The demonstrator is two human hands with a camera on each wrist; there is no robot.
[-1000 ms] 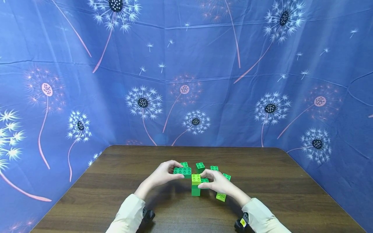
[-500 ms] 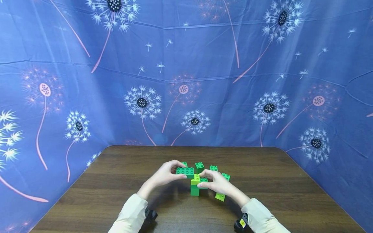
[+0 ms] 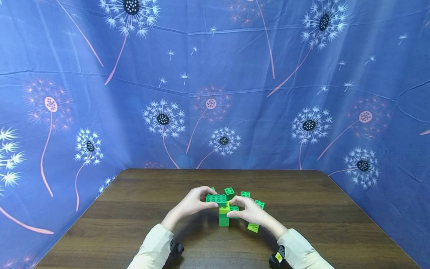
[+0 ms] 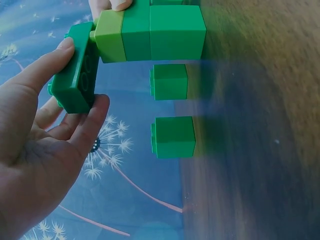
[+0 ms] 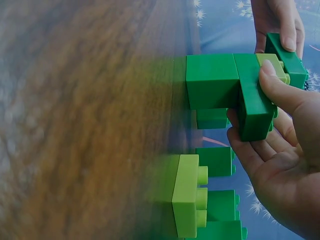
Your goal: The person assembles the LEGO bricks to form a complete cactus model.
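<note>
My left hand [image 3: 193, 201] pinches a long green building block [image 3: 215, 199] between thumb and fingers, studs up. Its right end overlaps the top of a lime block [image 3: 223, 209] in the head view. In the left wrist view, the underside of the long block [image 4: 76, 75] faces the lime block's studs, right at them. Below the lime block, the stack has a green block [image 5: 256, 107] jutting right and a green bottom block [image 3: 224, 221] standing on the table. My right hand [image 3: 249, 211] grips the stack, thumb on the lime block and fingers beneath the jutting block.
Loose green blocks lie behind the stack, including one near the middle [image 3: 229, 193], one farther right [image 3: 245, 194] and one beyond my right hand [image 3: 259, 204]. A loose lime block [image 3: 253, 227] lies near my right wrist. A blue dandelion-print cloth [image 3: 215, 93] hangs behind the wooden table [image 3: 141, 209].
My left hand has moved right with the long green block, from beside the stack to over the lime block. My right hand keeps its grip on the stack.
</note>
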